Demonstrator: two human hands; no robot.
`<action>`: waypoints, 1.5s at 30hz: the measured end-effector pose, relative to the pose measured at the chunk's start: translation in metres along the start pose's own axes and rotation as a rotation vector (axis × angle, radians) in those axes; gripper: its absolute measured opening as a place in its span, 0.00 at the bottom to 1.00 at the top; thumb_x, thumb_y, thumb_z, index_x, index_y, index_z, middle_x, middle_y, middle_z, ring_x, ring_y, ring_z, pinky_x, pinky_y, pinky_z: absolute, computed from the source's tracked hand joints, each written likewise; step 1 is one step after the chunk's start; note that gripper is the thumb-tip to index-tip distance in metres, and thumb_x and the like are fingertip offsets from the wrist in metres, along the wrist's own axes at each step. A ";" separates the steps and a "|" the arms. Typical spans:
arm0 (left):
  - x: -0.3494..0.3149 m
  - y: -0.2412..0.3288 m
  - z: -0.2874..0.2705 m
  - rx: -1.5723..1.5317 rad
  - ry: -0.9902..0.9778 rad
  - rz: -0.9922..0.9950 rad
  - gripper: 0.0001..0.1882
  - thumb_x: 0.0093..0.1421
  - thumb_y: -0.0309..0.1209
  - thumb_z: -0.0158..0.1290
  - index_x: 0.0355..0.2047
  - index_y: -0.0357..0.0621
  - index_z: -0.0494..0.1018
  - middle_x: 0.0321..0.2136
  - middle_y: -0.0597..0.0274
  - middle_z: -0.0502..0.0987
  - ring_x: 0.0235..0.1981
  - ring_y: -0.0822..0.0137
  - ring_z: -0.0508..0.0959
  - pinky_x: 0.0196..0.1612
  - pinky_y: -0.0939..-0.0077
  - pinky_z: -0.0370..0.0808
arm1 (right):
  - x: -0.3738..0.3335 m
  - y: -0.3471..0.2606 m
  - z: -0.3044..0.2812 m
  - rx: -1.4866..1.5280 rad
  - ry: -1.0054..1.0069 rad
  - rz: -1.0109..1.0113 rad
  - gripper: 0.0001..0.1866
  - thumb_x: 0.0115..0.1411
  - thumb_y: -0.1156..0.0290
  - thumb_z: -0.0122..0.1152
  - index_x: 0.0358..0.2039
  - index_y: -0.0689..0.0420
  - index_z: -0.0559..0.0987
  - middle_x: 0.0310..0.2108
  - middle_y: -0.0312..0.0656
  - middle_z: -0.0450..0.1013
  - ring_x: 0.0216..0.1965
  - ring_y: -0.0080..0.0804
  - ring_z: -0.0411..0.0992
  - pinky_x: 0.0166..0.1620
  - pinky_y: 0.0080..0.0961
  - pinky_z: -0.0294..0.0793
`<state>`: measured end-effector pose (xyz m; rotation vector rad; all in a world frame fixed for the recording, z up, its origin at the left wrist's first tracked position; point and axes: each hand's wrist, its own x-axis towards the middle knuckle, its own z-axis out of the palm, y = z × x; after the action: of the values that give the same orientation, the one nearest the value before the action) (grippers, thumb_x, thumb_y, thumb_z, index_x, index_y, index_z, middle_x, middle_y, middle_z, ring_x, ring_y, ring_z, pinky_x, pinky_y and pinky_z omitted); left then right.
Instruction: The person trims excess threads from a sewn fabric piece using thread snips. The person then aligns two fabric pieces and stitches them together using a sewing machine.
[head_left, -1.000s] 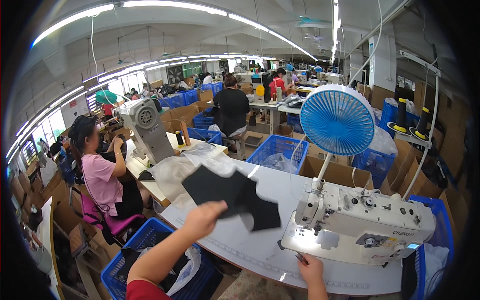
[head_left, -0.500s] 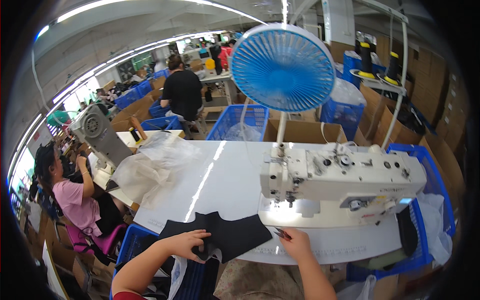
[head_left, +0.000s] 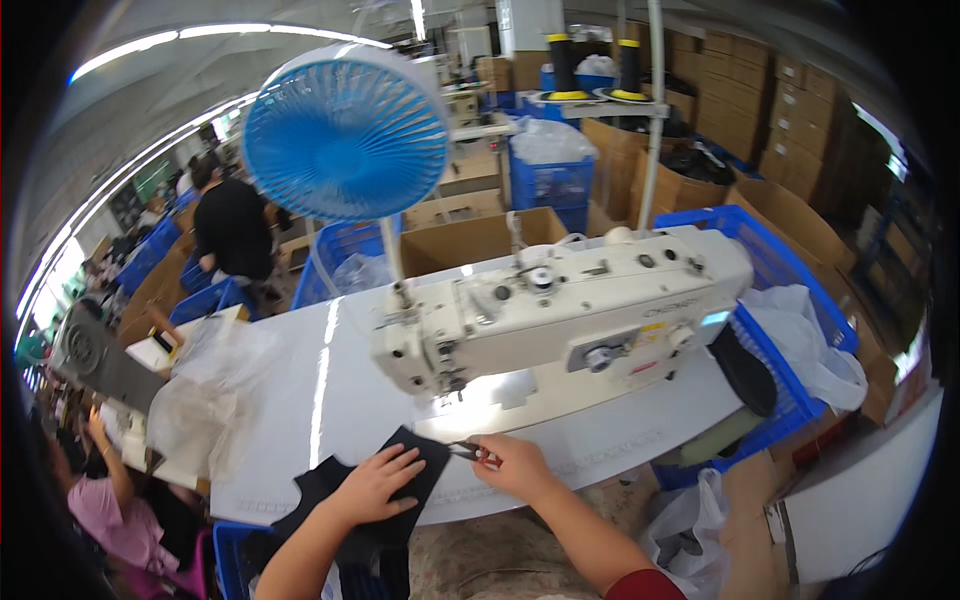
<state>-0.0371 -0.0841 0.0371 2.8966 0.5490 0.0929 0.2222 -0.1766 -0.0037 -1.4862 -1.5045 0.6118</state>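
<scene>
The left hand (head_left: 378, 483) lies flat, fingers spread, on a black fabric piece (head_left: 345, 500) at the near edge of the white table (head_left: 330, 400); the fabric hangs partly over that edge; the right hand (head_left: 515, 465) is closed in a pinch on small snips (head_left: 466, 452), whose tips meet the fabric's right corner. Just behind both hands stands a white sewing machine (head_left: 560, 310), with a small red and yellow label on its front and a lit patch of table under its needle end; a blue fan (head_left: 345, 130) rises on a stalk behind the machine's left end. To the right, a blue plastic crate (head_left: 790, 290) holds a clear plastic bag (head_left: 810, 335) and a dark piece; brown cardboard boxes (head_left: 790, 110) are stacked along the far right wall; 2 black thread cones (head_left: 595, 65) with yellow bands stand on a stand above the machine. At the left, a crumpled clear bag (head_left: 205, 385) lies on the table; a person in black (head_left: 232, 225) stands further back.
</scene>
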 end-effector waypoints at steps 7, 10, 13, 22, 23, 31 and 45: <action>-0.009 0.013 0.031 0.011 0.107 -0.114 0.31 0.56 0.47 0.52 0.57 0.46 0.67 0.60 0.52 0.64 0.60 0.51 0.62 0.61 0.55 0.58 | -0.034 0.070 -0.109 -0.599 0.388 0.081 0.16 0.45 0.69 0.63 0.38 0.53 0.80 0.30 0.39 0.73 0.34 0.42 0.71 0.37 0.36 0.71; -0.002 0.011 0.035 -0.011 0.152 -0.117 0.30 0.55 0.48 0.52 0.54 0.44 0.69 0.58 0.50 0.66 0.60 0.50 0.63 0.61 0.55 0.58 | -0.037 0.092 -0.160 -0.707 0.443 0.143 0.16 0.44 0.68 0.62 0.37 0.53 0.80 0.30 0.39 0.73 0.36 0.43 0.69 0.40 0.38 0.68; 0.000 0.012 0.037 -0.011 0.149 -0.111 0.30 0.55 0.48 0.53 0.54 0.45 0.69 0.57 0.50 0.66 0.60 0.50 0.63 0.60 0.55 0.59 | -0.042 0.108 -0.177 -0.707 0.392 0.240 0.17 0.44 0.66 0.62 0.37 0.53 0.80 0.33 0.38 0.73 0.42 0.41 0.67 0.46 0.40 0.63; -0.001 0.019 0.024 -0.028 0.121 -0.112 0.30 0.56 0.35 0.53 0.59 0.43 0.63 0.61 0.49 0.61 0.62 0.45 0.58 0.63 0.55 0.56 | -0.052 0.151 -0.279 -0.651 0.815 0.276 0.10 0.44 0.68 0.64 0.29 0.54 0.82 0.36 0.43 0.74 0.42 0.44 0.70 0.46 0.38 0.70; -0.001 0.021 0.023 -0.023 0.126 -0.124 0.30 0.56 0.35 0.53 0.59 0.43 0.63 0.61 0.49 0.61 0.62 0.45 0.58 0.63 0.55 0.56 | -0.054 0.151 -0.304 -0.720 0.881 0.369 0.12 0.44 0.67 0.66 0.31 0.55 0.82 0.37 0.44 0.74 0.43 0.46 0.71 0.47 0.37 0.71; 0.003 0.014 0.029 0.013 0.147 -0.078 0.29 0.58 0.46 0.51 0.56 0.47 0.67 0.58 0.53 0.66 0.60 0.53 0.64 0.60 0.59 0.60 | -0.078 0.190 -0.375 -0.881 0.587 0.568 0.19 0.42 0.59 0.70 0.32 0.58 0.82 0.36 0.49 0.76 0.40 0.47 0.74 0.45 0.39 0.72; -0.005 0.008 0.034 0.032 0.149 -0.081 0.30 0.60 0.47 0.49 0.60 0.46 0.63 0.61 0.53 0.62 0.62 0.52 0.61 0.62 0.58 0.58 | -0.068 0.157 -0.424 -1.252 0.790 0.475 0.10 0.52 0.73 0.52 0.35 0.62 0.77 0.32 0.56 0.74 0.37 0.55 0.73 0.41 0.46 0.71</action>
<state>-0.0358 -0.0989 0.0052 2.9097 0.6982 0.2932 0.6535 -0.3212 0.0440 -2.6009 -0.8163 -0.8206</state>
